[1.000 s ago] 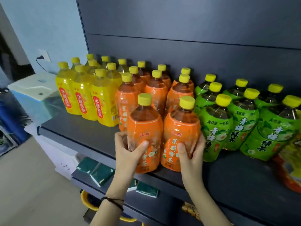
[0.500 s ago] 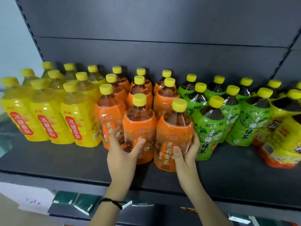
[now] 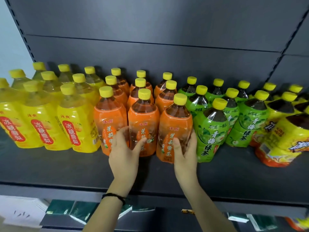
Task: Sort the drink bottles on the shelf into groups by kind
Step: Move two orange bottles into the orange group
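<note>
On the left of the dark grey metal shelf [image 3: 63, 169] stands a block of clear plastic bottles with yellow labels and yellow caps [image 3: 75, 126], packed in rows to the back panel. Next comes a block of brown-tea bottles with orange labels, three across at the front. The left front orange bottle [image 3: 108, 124] stands just beside the yellow block. The left hand [image 3: 124, 156], with a black cord bracelet [image 3: 115, 197] on its wrist, grips the middle front orange bottle [image 3: 144, 121]: its fingers [image 3: 121, 133] curl into the gap on that bottle's left side and the thumb presses the label. The right hand [image 3: 185, 156] grips the right front orange bottle [image 3: 175, 129], with its thumb on the label and its fingers [image 3: 192, 139] wrapped round the right side, against the front green-labelled bottle [image 3: 211, 133]. Both held bottles stand upright on the shelf. More green-labelled bottles fill the rows behind. At the far right stand dark-drink bottles with yellow and orange labels [image 3: 284, 141]. Dark green packets [image 3: 58, 207] lie on the shelf below.
</note>
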`<state>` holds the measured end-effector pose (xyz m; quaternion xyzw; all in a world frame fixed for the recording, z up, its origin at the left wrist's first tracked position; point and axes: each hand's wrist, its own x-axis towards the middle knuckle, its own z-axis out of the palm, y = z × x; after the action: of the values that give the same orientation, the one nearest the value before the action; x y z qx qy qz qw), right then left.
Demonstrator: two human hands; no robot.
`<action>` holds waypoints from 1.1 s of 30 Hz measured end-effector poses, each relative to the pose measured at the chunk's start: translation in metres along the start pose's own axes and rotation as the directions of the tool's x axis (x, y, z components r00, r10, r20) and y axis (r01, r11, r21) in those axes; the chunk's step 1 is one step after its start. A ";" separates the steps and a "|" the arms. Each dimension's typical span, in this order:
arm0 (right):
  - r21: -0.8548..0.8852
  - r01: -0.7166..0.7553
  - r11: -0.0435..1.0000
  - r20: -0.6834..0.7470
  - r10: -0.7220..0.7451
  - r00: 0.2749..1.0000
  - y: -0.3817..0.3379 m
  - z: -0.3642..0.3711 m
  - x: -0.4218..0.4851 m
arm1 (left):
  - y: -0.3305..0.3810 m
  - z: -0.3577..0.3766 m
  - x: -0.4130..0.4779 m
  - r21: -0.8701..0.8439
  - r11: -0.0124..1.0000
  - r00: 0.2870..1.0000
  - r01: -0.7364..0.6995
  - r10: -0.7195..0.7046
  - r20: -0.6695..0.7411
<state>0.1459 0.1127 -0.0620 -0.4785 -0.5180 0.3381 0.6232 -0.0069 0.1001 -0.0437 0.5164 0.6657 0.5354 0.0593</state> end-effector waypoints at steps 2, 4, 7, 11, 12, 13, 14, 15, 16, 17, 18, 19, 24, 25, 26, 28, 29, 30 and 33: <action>-0.047 0.037 0.998 0.007 -0.036 0.999 0.002 0.004 -0.002 | -0.002 0.001 0.000 -0.001 1.000 1.000 -0.001 0.001 0.002; -0.077 0.059 0.995 0.024 -0.058 0.998 0.004 0.004 -0.001 | -0.004 -0.003 -0.001 0.072 0.997 1.000 -0.019 0.019 -0.002; -0.112 0.070 0.991 0.059 -0.064 0.996 0.005 0.001 -0.001 | -0.005 -0.010 0.003 0.204 0.977 0.998 -0.060 0.065 -0.016; -0.175 0.082 0.981 0.109 -0.063 0.992 0.006 -0.005 0.000 | -0.008 -0.014 0.009 0.158 0.987 1.000 -0.023 0.024 -0.006; -0.193 0.083 0.978 0.124 -0.060 0.990 0.006 -0.007 0.002 | -0.010 -0.015 0.011 0.145 0.989 1.000 -0.024 0.025 -0.003; -0.206 0.086 0.975 0.135 -0.059 0.989 0.006 -0.008 0.004 | -0.012 -0.015 0.012 0.140 0.990 0.999 -0.032 0.032 0.001; -0.217 0.085 0.972 0.139 -0.056 0.989 0.006 -0.010 0.007 | -0.014 -0.015 0.014 0.142 0.989 0.999 -0.044 0.043 0.007; -0.226 0.082 0.971 0.137 -0.051 0.989 0.006 -0.010 0.010 | -0.015 -0.015 0.015 0.147 0.988 0.999 -0.054 0.052 0.013; -0.236 0.076 0.969 0.128 -0.047 0.991 0.006 -0.010 0.013 | -0.016 -0.014 0.015 0.153 0.986 0.998 -0.059 0.057 0.019; -0.244 0.073 0.967 0.114 -0.046 0.992 0.007 -0.009 0.014 | -0.017 -0.014 0.014 0.161 0.985 0.998 -0.062 0.059 0.024; -0.256 0.070 0.964 0.095 -0.047 0.994 0.007 -0.007 0.014 | -0.017 -0.013 0.013 0.170 0.983 0.998 -0.066 0.062 0.028; -0.267 0.071 0.961 0.077 -0.052 0.996 0.008 -0.006 0.012 | -0.018 -0.013 0.011 0.179 0.981 0.997 -0.073 0.068 0.030; -0.255 0.067 0.965 0.039 -0.059 0.997 0.008 -0.002 0.004 | -0.025 -0.016 0.005 0.069 0.994 0.994 -0.080 0.074 0.084; -0.251 0.048 0.967 0.022 -0.044 0.999 0.009 -0.001 0.003 | -0.027 -0.017 0.004 0.026 0.996 0.989 -0.081 0.077 0.123; -0.253 0.024 0.967 -0.002 -0.026 1.000 0.010 0.000 0.001 | -0.030 -0.017 0.002 -0.010 0.996 0.982 -0.086 0.086 0.165; -0.255 -0.019 0.967 -0.055 0.005 0.998 0.010 0.002 -0.006 | -0.037 -0.015 -0.003 -0.062 0.994 0.963 -0.093 0.105 0.247; -0.244 -0.039 0.969 -0.083 0.019 0.996 0.010 0.002 -0.010 | -0.040 -0.014 -0.004 -0.079 0.992 0.950 -0.098 0.117 0.290; -0.241 -0.057 0.969 -0.112 0.030 0.993 0.008 0.002 -0.015 | -0.043 -0.012 -0.005 -0.092 0.990 0.934 -0.110 0.135 0.332; -0.278 -0.111 0.954 -0.201 0.055 0.978 0.004 -0.009 -0.027 | -0.045 -0.005 -0.008 -0.104 0.982 0.872 -0.157 0.187 0.452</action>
<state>0.1483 0.0874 -0.0743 -0.6157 -0.4788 0.2379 0.5788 -0.0346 0.0956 -0.0795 0.6833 0.5668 0.4221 0.1835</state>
